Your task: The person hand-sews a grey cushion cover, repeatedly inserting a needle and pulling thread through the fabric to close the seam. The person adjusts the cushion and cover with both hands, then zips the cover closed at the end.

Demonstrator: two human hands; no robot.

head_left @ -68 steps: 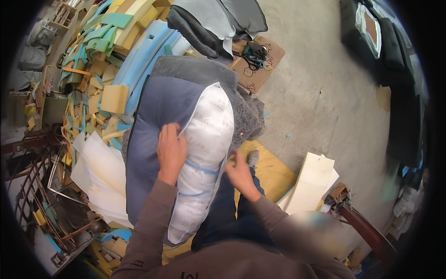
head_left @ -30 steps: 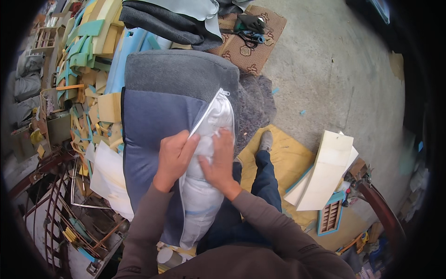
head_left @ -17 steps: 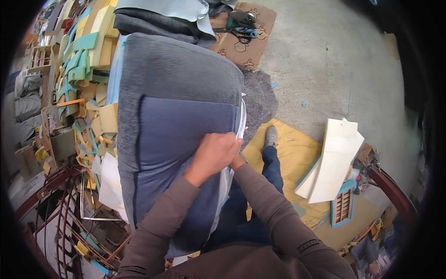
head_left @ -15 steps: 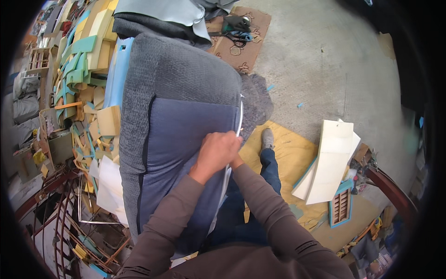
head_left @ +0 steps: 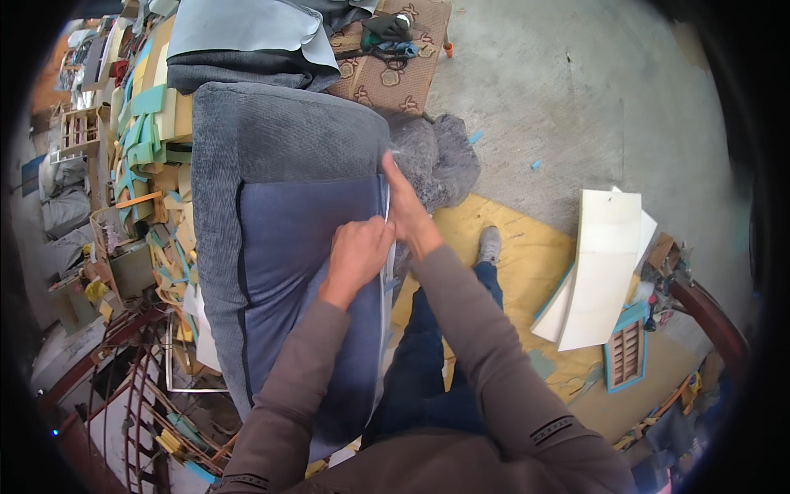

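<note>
A large cushion [head_left: 296, 136] lies lengthwise in front of me, its cover textured grey around a smooth blue panel [head_left: 304, 206]. A whitish strip, perhaps a zip [head_left: 384, 317], runs down its right edge. My left hand [head_left: 358, 253] is closed on the cover at that edge, knuckles up, with the fabric creased below it. Just beyond and to the right, my right hand [head_left: 409, 212] lies against the same edge. One of its digits stretches up along the rim toward the far corner; the other fingers are partly hidden by the edge.
Foam offcuts [head_left: 148, 123] pile up on the left. Grey sheet material [head_left: 247, 33] and a patterned brown piece [head_left: 403, 70] with dark tools lie beyond the cushion. White foam slabs [head_left: 601, 263] and a blue-edged frame [head_left: 627, 358] are at right. Yellow sheeting [head_left: 527, 239] covers the floor near my foot.
My right hand has come out from behind the left and slid up along the cushion's edge, a digit now stretched out. My left hand stays closed at the edge. The view has shifted slightly.
</note>
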